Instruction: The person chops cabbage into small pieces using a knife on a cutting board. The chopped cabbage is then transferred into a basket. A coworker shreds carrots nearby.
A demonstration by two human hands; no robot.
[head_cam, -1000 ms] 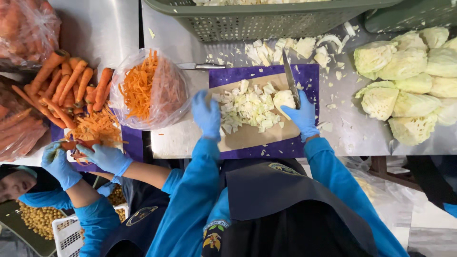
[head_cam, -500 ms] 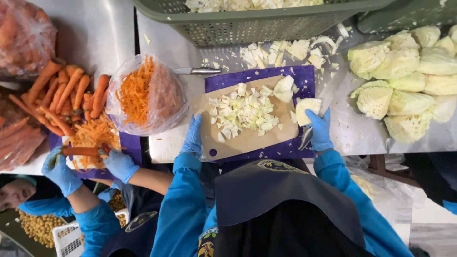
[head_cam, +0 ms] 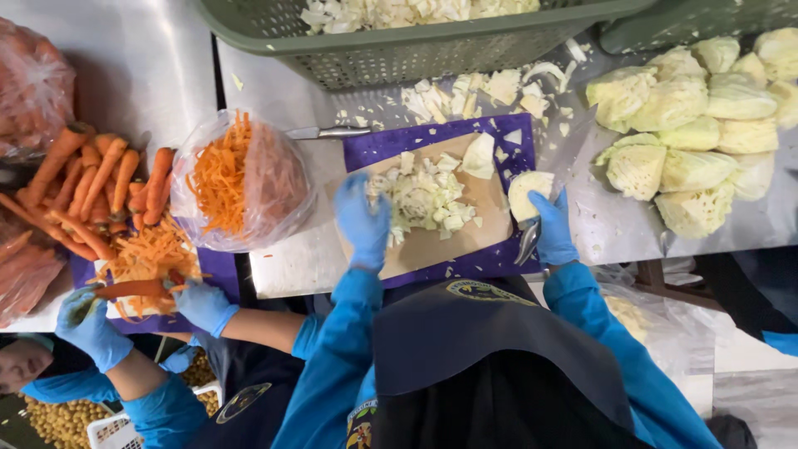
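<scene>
My left hand [head_cam: 363, 220], in a blue glove, rests on a pile of chopped cabbage [head_cam: 428, 198] on a tan cutting board [head_cam: 432, 245] laid over a purple mat [head_cam: 378, 148]. My right hand [head_cam: 551, 229], also gloved, grips a knife [head_cam: 526, 243] at the board's right edge and touches a cabbage chunk [head_cam: 529, 191]. The blade is blurred. Another cabbage wedge [head_cam: 480, 155] lies at the board's far side.
Cabbage quarters [head_cam: 690, 125] are heaped at the right. A green crate [head_cam: 416, 50] of cut cabbage stands at the back, with a spare knife [head_cam: 328, 131] near it. At the left, a co-worker's gloved hands [head_cam: 199, 303] hold a carrot [head_cam: 133, 288] beside whole carrots [head_cam: 91, 179] and a bag of shredded carrot [head_cam: 237, 179].
My left hand has moved up from the board's near edge onto the chopped cabbage. My right hand stays at the board's right edge with the cabbage chunk. The co-worker keeps working the carrot.
</scene>
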